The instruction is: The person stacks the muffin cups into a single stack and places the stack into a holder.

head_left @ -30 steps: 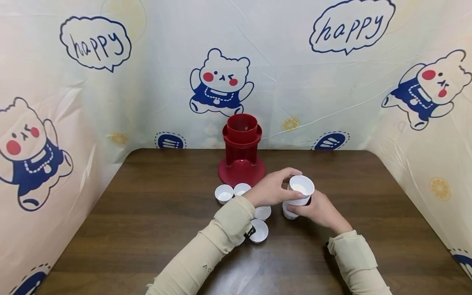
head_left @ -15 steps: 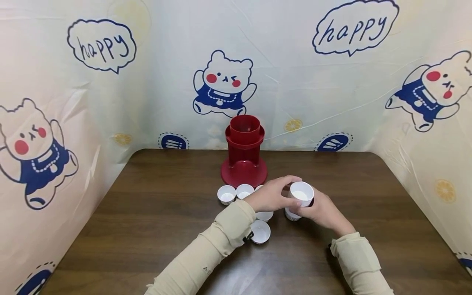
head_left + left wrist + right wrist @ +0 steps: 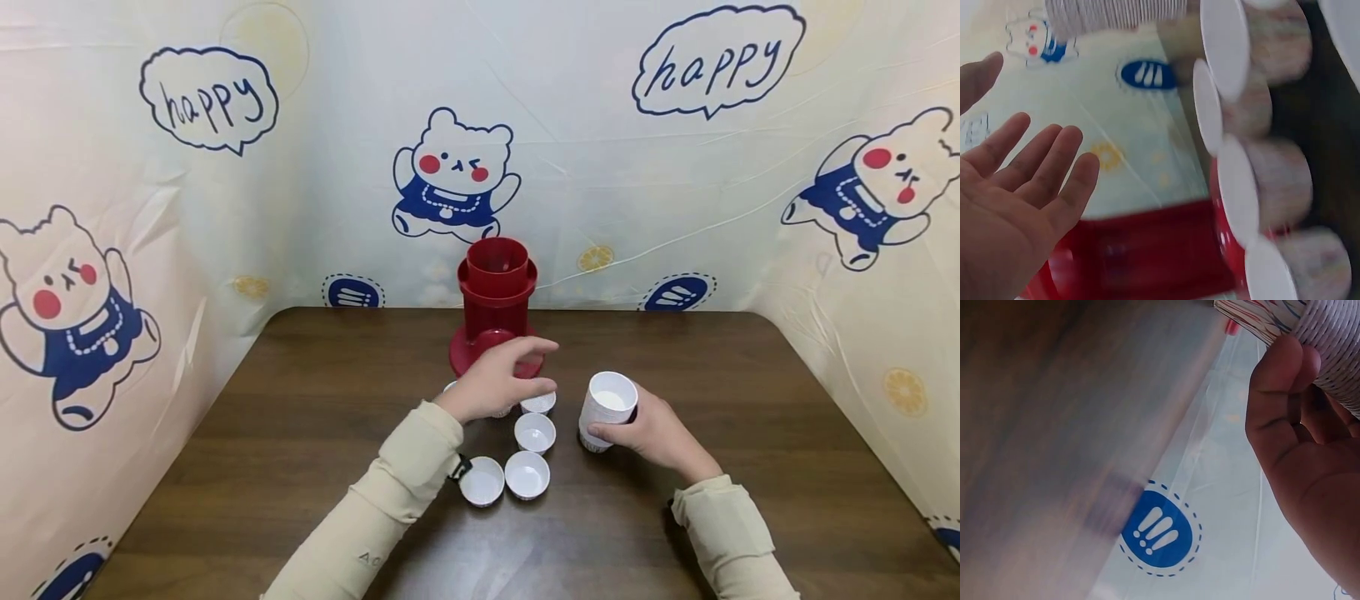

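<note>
My right hand [image 3: 651, 427] grips a tall stack of nested white paper cups [image 3: 597, 412], held upright with the top rim facing up. In the right wrist view, curled fingers and thumb wrap the stack [image 3: 1334, 345], whose many rims form ridges above a printed side. My left hand [image 3: 491, 382] hovers, empty, over the back cups with its fingers spread. The left wrist view shows that palm [image 3: 1022, 187] holding nothing. Single white cups stand below and beside it, including a middle cup [image 3: 535, 433] and two front cups, one right [image 3: 527, 476] and one left [image 3: 482, 482].
A red plastic stand [image 3: 497, 287] with an open cylinder on top and a round base is behind the cups. The dark wooden table [image 3: 300, 433] has patterned cloth walls [image 3: 585, 183] on its back and sides. The left forearm partly hides the back-left cups.
The top cup has sunk lower into the stack. My left hand has then let go of it and moved left over the loose cups; my right hand has kept its grip.
</note>
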A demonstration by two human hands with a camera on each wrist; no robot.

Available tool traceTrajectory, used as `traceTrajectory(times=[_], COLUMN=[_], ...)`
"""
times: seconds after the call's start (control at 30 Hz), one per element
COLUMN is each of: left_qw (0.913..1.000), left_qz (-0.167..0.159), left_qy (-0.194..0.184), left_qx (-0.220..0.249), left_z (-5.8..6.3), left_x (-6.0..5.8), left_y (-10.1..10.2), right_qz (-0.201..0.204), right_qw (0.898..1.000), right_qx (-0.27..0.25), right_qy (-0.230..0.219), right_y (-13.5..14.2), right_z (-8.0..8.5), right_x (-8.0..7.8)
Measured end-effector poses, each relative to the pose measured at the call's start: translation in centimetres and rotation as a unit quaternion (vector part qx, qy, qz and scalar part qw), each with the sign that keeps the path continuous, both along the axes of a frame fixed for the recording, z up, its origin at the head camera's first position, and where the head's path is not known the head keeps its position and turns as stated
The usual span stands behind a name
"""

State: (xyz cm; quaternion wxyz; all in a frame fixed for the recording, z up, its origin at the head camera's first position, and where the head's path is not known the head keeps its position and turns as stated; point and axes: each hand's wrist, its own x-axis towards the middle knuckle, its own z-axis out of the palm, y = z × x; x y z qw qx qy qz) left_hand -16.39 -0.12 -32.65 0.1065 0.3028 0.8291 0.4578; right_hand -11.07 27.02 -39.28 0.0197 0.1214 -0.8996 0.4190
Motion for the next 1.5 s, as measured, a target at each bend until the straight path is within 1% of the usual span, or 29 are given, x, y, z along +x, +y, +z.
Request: traceTrajectory(times=[0.17,0.27,0.37,0.57,0.7,0.77,0.97,1.1,1.2,1.33,1.5], left_qw=[0.9977,0.995,0.9932,0.9913,0.9895,0.9886,0.9876,0.9858,0.9829,0.9787,0.976], left_qz=[0.068,0.098,0.113,0.13,0.14,0.146,0.149,0.14,0.131,0.115,0.102], left_qy=[-0.01,-0.021,-0.027,-0.015,-0.013,-0.009,-0.004,0.0,0.0,0.002,-0.01], left_qx=[0.005,-0.002,-0.001,-0.019,-0.033,-0.037,-0.051,-0.093,-0.13,-0.17,-0.192], left_z=[-0.8,-1.3,-1.7,-2.8,-3.1,-3.2,-3.7,-4.2,-4.6,-5.1,-5.8], left_x=[-0.3,-0.1,0.0,-0.3,-0.4,-0.4,-0.5,-0.5,-0.6,-0.7,-0.9], left_y=[-2.9,-4.1,-4.9,-6.3,-7.2,-7.5,-8.1,-8.5,-8.8,-9.0,-9.2], right_qz=[-0.007,-0.007,-0.006,-0.014,-0.027,-0.041,-0.099,-0.128,-0.137,-0.136,-0.132], right_qw=[1.0,1.0,1.0,1.0,1.0,0.999,0.995,0.992,0.991,0.991,0.991], right_qx=[0.002,0.003,0.003,0.008,0.012,0.013,0.008,0.0,0.001,0.001,0.001], right_qy=[-0.002,-0.001,0.001,0.002,0.008,0.01,0.006,-0.001,-0.005,-0.007,-0.006], right_y=[-0.1,-0.1,0.0,-0.2,-0.4,-0.5,-1.4,-1.7,-1.8,-1.8,-1.8], right_z=[-0.1,-0.1,-0.1,-0.2,-0.4,-0.5,-0.5,-0.3,0.0,0.1,0.1], right_x=[0.0,0.1,0.1,-0.1,-0.2,-0.3,-0.4,-0.3,-0.1,-0.1,-0.1])
